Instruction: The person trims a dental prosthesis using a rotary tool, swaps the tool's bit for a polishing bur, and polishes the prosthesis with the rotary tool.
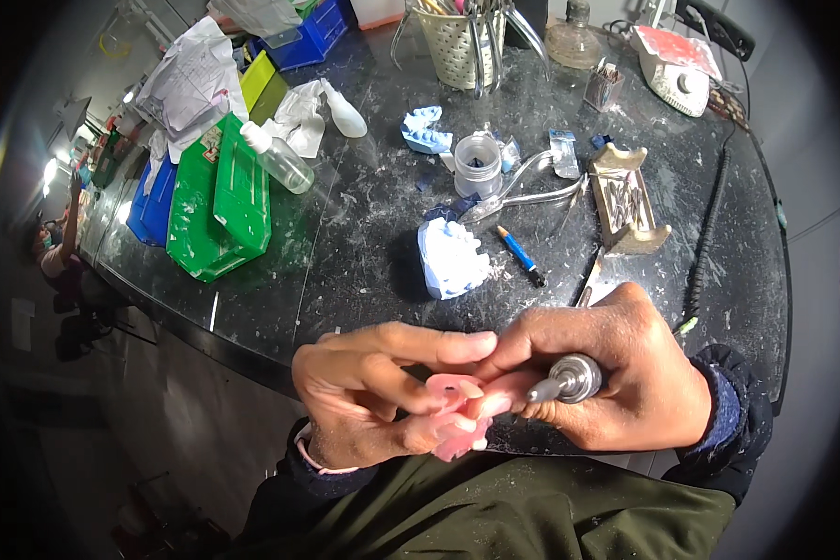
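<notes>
My left hand (364, 392) is closed on a small pink dental appliance (453, 439) with white parts, low in the middle of the head view. My right hand (639, 373) grips a metal rotary handpiece (574, 378), its tip pointing left toward the pink piece, and its fingers reach beside that piece. Whether the tip touches it, I cannot tell. Just beyond my hands stand a pale blue dental cast (453, 257) and a blue pencil (518, 252) on the dark, dusty bench (331, 233).
Pliers (532, 198), a clear jar (478, 168), a blue mould (425, 131), an instrument holder (630, 219), a coiled cord (705, 261), green trays (205, 229), bottles (285, 173), papers (187, 75), a tool basket (453, 51) and a white device (672, 79) surround them. Another person (56, 261) is at far left.
</notes>
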`<control>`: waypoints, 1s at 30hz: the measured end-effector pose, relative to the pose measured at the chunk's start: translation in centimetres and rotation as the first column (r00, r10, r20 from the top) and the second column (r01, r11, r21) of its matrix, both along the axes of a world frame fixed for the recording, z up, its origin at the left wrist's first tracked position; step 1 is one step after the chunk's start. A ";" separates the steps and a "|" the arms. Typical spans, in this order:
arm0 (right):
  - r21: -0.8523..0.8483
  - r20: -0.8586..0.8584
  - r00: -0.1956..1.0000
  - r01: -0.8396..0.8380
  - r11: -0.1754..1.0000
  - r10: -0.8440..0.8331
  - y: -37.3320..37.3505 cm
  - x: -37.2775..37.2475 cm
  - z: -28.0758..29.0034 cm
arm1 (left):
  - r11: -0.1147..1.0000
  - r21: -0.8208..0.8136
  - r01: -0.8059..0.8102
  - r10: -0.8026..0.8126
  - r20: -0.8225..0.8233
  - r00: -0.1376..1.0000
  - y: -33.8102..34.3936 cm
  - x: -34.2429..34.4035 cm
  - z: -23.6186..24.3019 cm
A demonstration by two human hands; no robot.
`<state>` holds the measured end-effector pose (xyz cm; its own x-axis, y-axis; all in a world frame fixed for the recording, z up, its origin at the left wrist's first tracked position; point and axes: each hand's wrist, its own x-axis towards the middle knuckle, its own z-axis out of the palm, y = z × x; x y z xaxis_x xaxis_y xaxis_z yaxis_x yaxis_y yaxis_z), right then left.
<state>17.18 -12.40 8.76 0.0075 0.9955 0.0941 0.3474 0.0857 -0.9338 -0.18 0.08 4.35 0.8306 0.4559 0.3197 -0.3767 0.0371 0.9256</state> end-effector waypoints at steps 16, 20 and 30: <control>0.104 0.517 0.841 0.123 0.987 -0.159 0.1 -0.9 -0.3 | 0.939 -0.311 -0.145 0.150 -0.006 0.989 -1.7 -0.3 -1.1; 0.091 0.520 0.838 0.140 0.986 -0.167 0.0 -1.0 -0.4 | 0.935 -0.328 -0.136 0.118 -0.073 0.990 -1.6 -0.2 -0.8; 0.060 0.548 0.819 0.166 0.984 -0.172 -0.1 -0.9 -0.4 | 0.952 -0.281 -0.123 0.099 -0.100 0.990 -1.5 0.0 -0.6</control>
